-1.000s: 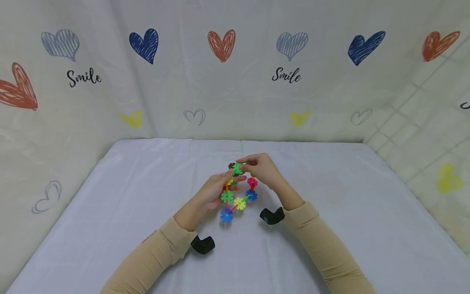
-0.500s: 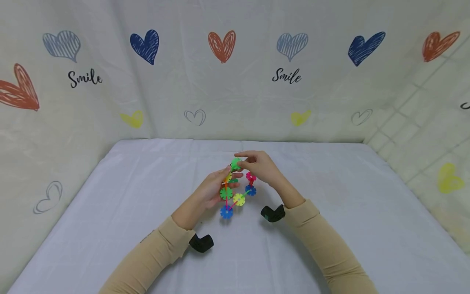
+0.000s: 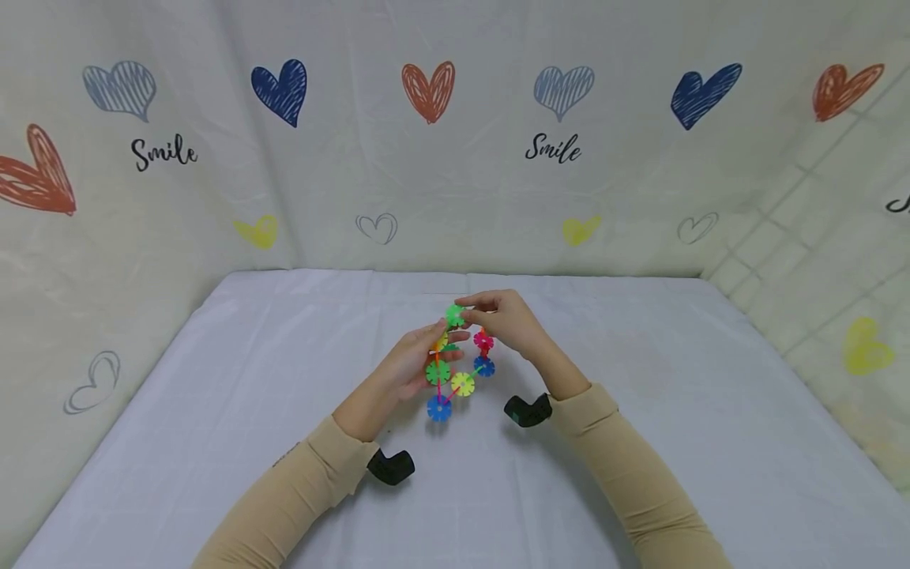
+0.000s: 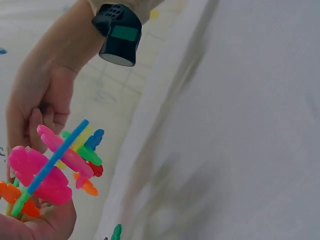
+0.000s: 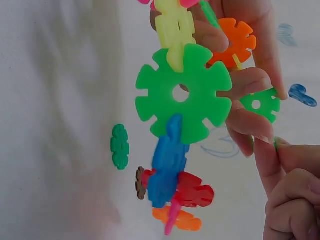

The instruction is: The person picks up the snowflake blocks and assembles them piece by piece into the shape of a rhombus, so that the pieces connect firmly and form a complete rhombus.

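Observation:
Slotted plastic snowflake discs are joined edge to edge into a colourful chain that hangs in mid-air over the table. My left hand (image 3: 407, 363) grips its upper left part, close to a yellow disc (image 3: 442, 341). Fingertips of my right hand (image 3: 508, 320) pinch a bright green disc (image 3: 455, 316) at the top, next to the left thumb. Down the chain come a green disc (image 3: 438, 372), a blue disc (image 3: 439, 408) and a yellow disc (image 3: 463, 385). A pink disc (image 3: 483, 340) hangs below the right hand. In the right wrist view, a large green disc (image 5: 210, 120) shows nearest the camera.
A white cloth covers the table (image 3: 640, 356). Behind it hangs a curtain (image 3: 483, 182) printed with hearts. Black wrist cameras, one on the left wrist (image 3: 392, 468) and one on the right (image 3: 528, 411), jut inward. A dark green disc (image 5: 120, 146) appears apart; its support is unclear.
Both hands have risen slightly with the disc chain, mostly in the first half second. The bright green disc stays pinched and has moved up and a little left.

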### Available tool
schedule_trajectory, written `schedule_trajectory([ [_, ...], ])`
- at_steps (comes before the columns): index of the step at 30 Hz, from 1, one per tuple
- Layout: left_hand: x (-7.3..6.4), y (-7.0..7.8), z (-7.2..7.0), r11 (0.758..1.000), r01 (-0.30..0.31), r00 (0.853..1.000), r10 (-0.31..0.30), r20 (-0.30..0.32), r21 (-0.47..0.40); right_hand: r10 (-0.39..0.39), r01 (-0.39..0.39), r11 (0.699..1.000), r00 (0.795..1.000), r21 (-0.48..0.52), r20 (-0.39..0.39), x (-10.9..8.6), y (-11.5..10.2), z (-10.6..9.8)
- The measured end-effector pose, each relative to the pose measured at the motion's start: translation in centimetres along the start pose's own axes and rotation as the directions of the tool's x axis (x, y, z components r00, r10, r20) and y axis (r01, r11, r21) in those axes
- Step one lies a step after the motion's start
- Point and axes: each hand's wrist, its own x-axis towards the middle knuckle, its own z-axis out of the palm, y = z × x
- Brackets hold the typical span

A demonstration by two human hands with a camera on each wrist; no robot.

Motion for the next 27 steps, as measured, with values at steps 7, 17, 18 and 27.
schedule_trajectory([
  [7,-0.1,0.1,-0.5,1.000,-0.009,0.999,0.009,0.040,-0.010,0.012,-0.012,1.000,1.000,0.000,0.012,0.2,0.2,0.2],
  [17,-0.1,0.3,-1.4,0.997,-0.021,0.999,0.024,0.041,-0.075,0.019,-0.019,0.999,1.000,0.037,-0.006,0.1,0.8,-0.4],
  [18,-0.1,0.4,-1.5,0.996,-0.024,0.999,0.027,0.029,-0.086,0.019,-0.019,0.999,1.000,0.038,-0.017,0.2,1.0,-0.6],
  [27,-0.5,1.9,-3.6,0.984,-0.050,0.997,0.039,-0.070,-0.169,0.099,-0.093,0.994,0.991,0.060,-0.089,0.5,3.1,-1.4],
])
